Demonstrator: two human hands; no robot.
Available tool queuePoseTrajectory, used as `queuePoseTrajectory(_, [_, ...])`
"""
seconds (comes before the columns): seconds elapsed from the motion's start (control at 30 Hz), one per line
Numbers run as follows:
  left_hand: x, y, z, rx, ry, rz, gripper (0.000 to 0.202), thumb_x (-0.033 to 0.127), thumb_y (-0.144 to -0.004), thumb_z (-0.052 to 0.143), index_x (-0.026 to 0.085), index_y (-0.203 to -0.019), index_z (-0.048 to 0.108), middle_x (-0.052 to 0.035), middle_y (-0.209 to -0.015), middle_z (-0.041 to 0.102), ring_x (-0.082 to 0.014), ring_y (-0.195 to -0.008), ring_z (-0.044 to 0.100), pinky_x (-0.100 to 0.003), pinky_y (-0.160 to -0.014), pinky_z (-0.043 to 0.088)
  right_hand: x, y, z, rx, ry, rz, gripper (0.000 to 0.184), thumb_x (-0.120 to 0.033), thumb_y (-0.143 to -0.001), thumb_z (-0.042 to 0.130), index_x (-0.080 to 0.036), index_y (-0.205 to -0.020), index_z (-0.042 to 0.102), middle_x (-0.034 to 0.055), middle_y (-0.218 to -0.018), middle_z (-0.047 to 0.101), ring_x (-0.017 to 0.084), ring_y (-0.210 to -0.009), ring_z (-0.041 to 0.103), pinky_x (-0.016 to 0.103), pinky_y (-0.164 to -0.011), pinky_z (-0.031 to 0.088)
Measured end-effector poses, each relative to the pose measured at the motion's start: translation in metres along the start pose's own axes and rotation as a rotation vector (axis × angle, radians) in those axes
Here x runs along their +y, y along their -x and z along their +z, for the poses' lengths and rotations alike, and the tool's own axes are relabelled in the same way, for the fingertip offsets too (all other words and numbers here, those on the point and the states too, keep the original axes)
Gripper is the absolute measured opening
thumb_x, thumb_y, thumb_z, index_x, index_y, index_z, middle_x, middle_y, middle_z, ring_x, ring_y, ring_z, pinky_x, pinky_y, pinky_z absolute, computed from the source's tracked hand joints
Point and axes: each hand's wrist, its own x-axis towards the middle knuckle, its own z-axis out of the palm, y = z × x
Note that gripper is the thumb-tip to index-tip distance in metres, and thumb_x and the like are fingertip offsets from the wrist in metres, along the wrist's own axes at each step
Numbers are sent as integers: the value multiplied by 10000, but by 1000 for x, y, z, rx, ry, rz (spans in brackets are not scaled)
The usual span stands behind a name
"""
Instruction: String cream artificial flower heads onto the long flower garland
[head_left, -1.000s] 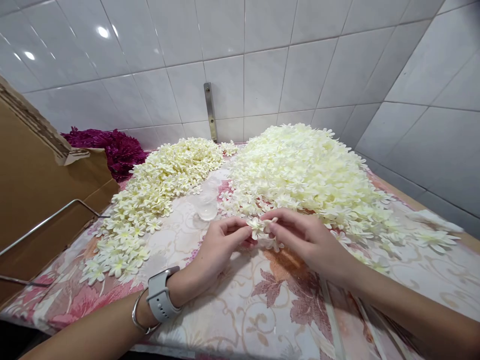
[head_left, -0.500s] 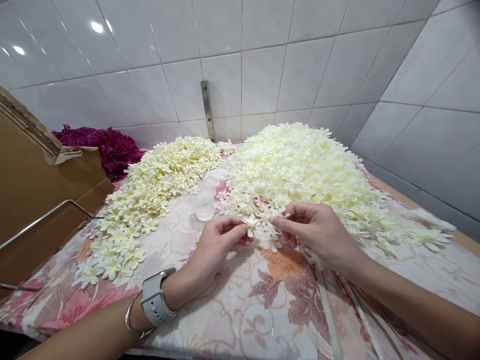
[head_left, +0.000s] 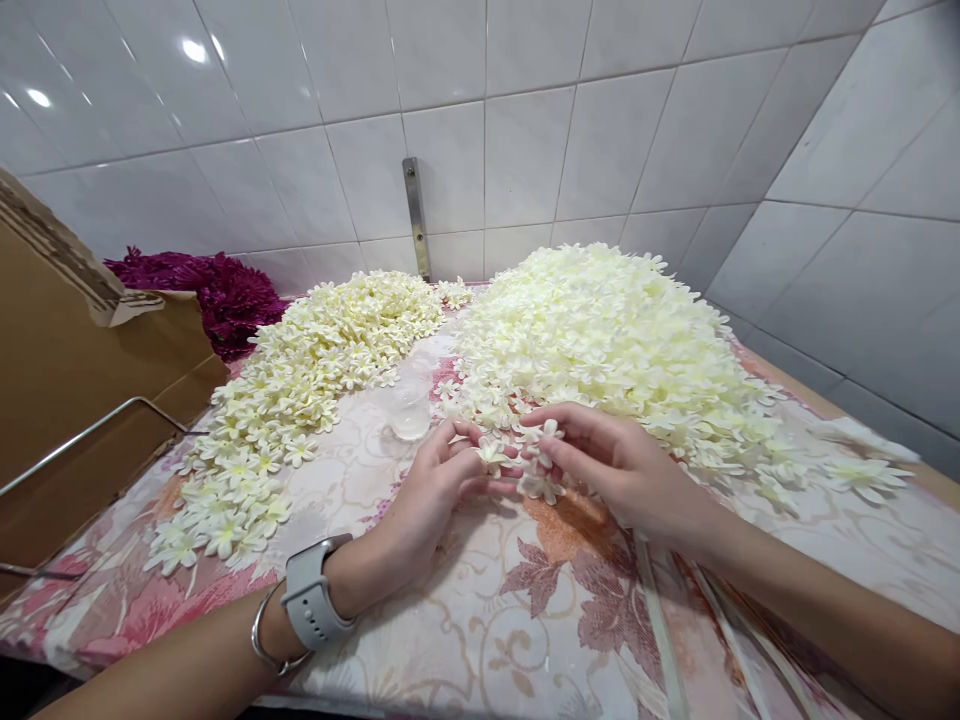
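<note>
My left hand [head_left: 450,480] pinches a small cream-white artificial flower [head_left: 493,454] between thumb and fingertips. Just to its right, my right hand [head_left: 615,465] has thumb and forefinger closed on another white flower [head_left: 550,430]. The two hands are close together above the cloth, at the near edge of the large pile of white flowers [head_left: 592,330]. A few loose blossoms [head_left: 541,487] lie below and between the fingers. On my left wrist are a pale-strapped watch [head_left: 315,595] and a silver bangle [head_left: 259,630].
A second, yellower flower pile [head_left: 330,340] runs along the left. Clear round pieces [head_left: 410,415] lie between the piles. Farther left are purple flowers [head_left: 225,290] and a cardboard box [head_left: 90,380] with a metal rod [head_left: 82,435]. White strips [head_left: 660,620] lie under my right arm.
My right hand has shifted slightly left and now holds a flower up at its fingertips. My left fingers have spread a little around their flower, which has tilted.
</note>
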Motion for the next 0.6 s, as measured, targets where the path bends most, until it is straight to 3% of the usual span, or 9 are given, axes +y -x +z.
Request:
queuePoseTrajectory(0.07, [1, 1, 0, -75, -22, -26, 213, 155, -709, 605, 229, -884, 508, 32, -731, 592, -114, -649, 608, -234, -623, 466, 0, 3, 3, -60, 54, -66, 255, -329, -890, 434, -216, -1105, 511, -7, -678, 610, 141, -598, 579, 239, -530, 429])
queuePoseTrajectory(0.17, [2, 2, 1, -137, -177, -10, 142, 268, -729, 662, 194, -810, 571, 36, -731, 544, -60, -575, 511, -175, -532, 402, 0, 5, 6, -127, 142, -139, 258, -282, -908, 399, -228, -1155, 453, 25, -805, 665, 163, -695, 626, 263, -599, 459])
queuePoseTrajectory(0.3, [2, 2, 0, -121, -394, 89, 158, 332, -781, 612, 179, -748, 598, 58, -593, 462, -49, -475, 393, -179, -452, 308, 1, 3, 7, -107, 267, -174, 261, -275, -900, 403, -211, -1138, 492, 58, -870, 681, 178, -710, 631, 266, -583, 447])
queuePoseTrajectory(0.43, [2, 4, -2, -41, -569, 263, 160, 348, -808, 583, 193, -774, 603, 60, -559, 454, -68, -473, 388, -199, -459, 300, -3, 1, 4, -74, 385, -194, 214, -265, -890, 403, -197, -835, 599, 12, -619, 595, 138, -547, 535, 241, -500, 356])
queuePoseTrajectory(0.5, [3, 5, -1, -26, -624, 310, 158, 348, -816, 576, 195, -779, 596, 50, -607, 495, -73, -493, 406, -201, -472, 315, -5, 2, 2, -67, 401, -210, 282, -277, -883, 413, -186, -637, 518, -17, -525, 475, 108, -483, 434, 237, -480, 309])
queuePoseTrajectory(0.6, [4, 7, 0, -31, -654, 322, 172, 364, -825, 564, 194, -804, 580, 43, -685, 524, -71, -521, 415, -198, -484, 329, -9, 3, 0, -53, 360, -207, 368, -316, -877, 424, -188, -540, 349, -42, -506, 326, 86, -464, 326, 238, -468, 257])
